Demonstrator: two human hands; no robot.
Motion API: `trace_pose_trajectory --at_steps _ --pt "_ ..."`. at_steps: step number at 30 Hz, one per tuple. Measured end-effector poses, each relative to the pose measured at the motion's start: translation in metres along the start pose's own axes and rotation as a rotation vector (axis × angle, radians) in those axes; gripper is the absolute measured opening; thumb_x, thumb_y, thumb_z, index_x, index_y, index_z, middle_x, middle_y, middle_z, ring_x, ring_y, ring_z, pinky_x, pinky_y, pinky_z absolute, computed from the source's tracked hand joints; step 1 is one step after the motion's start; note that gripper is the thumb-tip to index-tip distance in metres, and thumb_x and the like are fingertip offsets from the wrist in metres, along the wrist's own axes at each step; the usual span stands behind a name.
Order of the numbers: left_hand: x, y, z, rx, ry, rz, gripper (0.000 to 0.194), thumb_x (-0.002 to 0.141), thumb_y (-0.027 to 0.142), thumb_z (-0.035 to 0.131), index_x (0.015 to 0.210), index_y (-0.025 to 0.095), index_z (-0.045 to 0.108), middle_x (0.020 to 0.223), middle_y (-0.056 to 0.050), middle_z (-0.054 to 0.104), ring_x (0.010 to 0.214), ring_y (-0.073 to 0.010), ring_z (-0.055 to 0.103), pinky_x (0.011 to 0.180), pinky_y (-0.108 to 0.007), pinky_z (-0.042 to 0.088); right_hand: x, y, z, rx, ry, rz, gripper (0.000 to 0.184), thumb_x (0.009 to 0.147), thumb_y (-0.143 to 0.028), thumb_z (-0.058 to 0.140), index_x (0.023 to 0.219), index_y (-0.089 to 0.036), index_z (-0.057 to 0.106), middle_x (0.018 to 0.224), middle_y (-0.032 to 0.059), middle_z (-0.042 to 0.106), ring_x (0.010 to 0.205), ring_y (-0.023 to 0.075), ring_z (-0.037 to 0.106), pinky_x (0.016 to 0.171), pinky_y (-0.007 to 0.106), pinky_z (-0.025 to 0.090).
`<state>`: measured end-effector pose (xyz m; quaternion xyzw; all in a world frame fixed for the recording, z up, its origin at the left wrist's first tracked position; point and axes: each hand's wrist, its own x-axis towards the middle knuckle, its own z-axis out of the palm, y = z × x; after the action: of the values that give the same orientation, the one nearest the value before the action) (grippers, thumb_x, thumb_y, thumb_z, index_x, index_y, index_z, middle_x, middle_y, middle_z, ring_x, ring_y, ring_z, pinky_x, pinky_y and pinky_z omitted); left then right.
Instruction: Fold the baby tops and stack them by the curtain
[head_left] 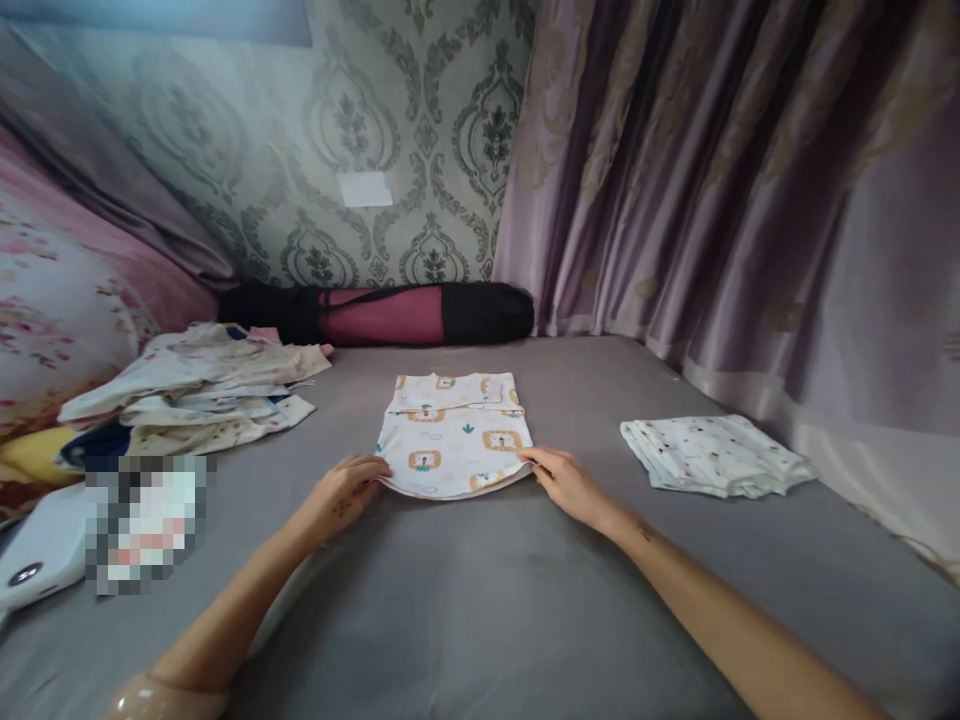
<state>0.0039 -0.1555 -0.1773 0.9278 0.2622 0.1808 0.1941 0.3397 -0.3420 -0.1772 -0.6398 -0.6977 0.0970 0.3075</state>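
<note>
A small white shirt (pixel 450 440) with tan and green prints lies partly folded on the grey bed sheet (pixel 465 600). Its far part is turned over into a straight band. My left hand (pixel 349 490) pinches the near left corner of the shirt. At the near right corner, my right hand (pixel 562 480) grips the hem between thumb and fingers. The near edge curves between my two hands and looks slightly raised.
A heap of loose clothes (pixel 210 380) lies at the left, and folded white clothes (pixel 712 455) at the right. A white device (pixel 52 545) sits at the near left. A black and maroon roll bag (pixel 382 315) lies along the wall, beside purple curtains (pixel 675 170).
</note>
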Motion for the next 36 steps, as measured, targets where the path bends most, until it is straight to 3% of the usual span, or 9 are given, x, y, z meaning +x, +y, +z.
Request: trace_pose_trajectory --at_steps 5,9,12,20,29,33,36 --pt "-0.001 0.002 0.0 -0.008 -0.014 -0.007 0.035 0.09 0.044 0.046 0.107 0.024 0.068 0.112 -0.009 0.07 0.101 -0.0226 0.065 0.089 -0.034 0.051 -0.002 -0.005 -0.003 -0.07 -0.094 -0.097 0.065 0.075 0.005 0.037 0.133 -0.021 0.051 0.127 0.0079 0.058 0.118 0.0168 0.055 0.101 0.032 0.044" --pt "0.001 0.004 -0.002 -0.006 -0.027 -0.015 0.038 0.092 0.048 0.043 0.105 0.024 0.07 0.113 -0.008 0.07 0.105 -0.0224 0.064 0.094 -0.034 0.048 -0.002 -0.01 -0.002 -0.256 -0.114 -0.109 0.056 0.082 0.004 0.034 0.127 -0.021 0.056 0.117 0.0094 0.061 0.112 0.0191 0.055 0.096 0.035 0.046" --pt "0.003 0.005 -0.006 -0.029 -0.049 -0.077 0.042 0.092 0.049 0.039 0.106 0.024 0.07 0.108 -0.006 0.072 0.099 -0.0223 0.066 0.089 -0.032 0.05 0.0 -0.008 -0.003 -0.379 -0.096 -0.114 0.046 0.085 0.002 0.038 0.116 -0.02 0.064 0.112 0.0098 0.066 0.106 0.0214 0.059 0.093 0.04 0.047" --pt "-0.005 0.005 -0.019 -0.048 -0.154 -0.144 0.048 0.092 0.048 0.037 0.121 0.02 0.064 0.104 -0.006 0.073 0.084 -0.0211 0.069 0.081 -0.03 0.051 -0.004 0.015 -0.014 -0.259 -0.095 -0.272 0.044 0.089 -0.003 0.04 0.123 -0.019 0.064 0.123 0.0085 0.066 0.115 0.0208 0.061 0.098 0.039 0.048" --pt "-0.009 0.009 -0.034 0.031 -0.192 0.034 0.042 0.096 0.039 0.035 0.123 0.023 0.063 0.123 -0.007 0.067 0.109 -0.0218 0.063 0.092 -0.03 0.047 -0.004 0.004 -0.032 -0.329 -0.152 -0.334 0.05 0.086 0.001 0.04 0.124 -0.022 0.063 0.124 0.0062 0.066 0.115 0.0199 0.061 0.104 0.044 0.045" --pt "-0.016 0.014 -0.038 0.04 -0.221 0.047 0.041 0.097 0.036 0.034 0.124 0.025 0.062 0.119 -0.007 0.068 0.105 -0.0205 0.064 0.087 -0.028 0.047 -0.012 0.0 -0.037 -0.34 -0.173 -0.335 0.05 0.086 0.001 0.038 0.122 -0.021 0.064 0.122 0.0067 0.067 0.113 0.0189 0.062 0.106 0.043 0.043" --pt "-0.016 0.016 -0.039 0.003 -0.26 -0.001 0.04 0.095 0.038 0.037 0.12 0.025 0.065 0.105 -0.005 0.073 0.089 -0.0183 0.067 0.077 -0.025 0.048 -0.014 -0.001 -0.038 -0.311 -0.222 -0.306 0.051 0.085 0.002 0.037 0.122 -0.023 0.064 0.123 0.0052 0.067 0.113 0.0183 0.062 0.107 0.044 0.04"
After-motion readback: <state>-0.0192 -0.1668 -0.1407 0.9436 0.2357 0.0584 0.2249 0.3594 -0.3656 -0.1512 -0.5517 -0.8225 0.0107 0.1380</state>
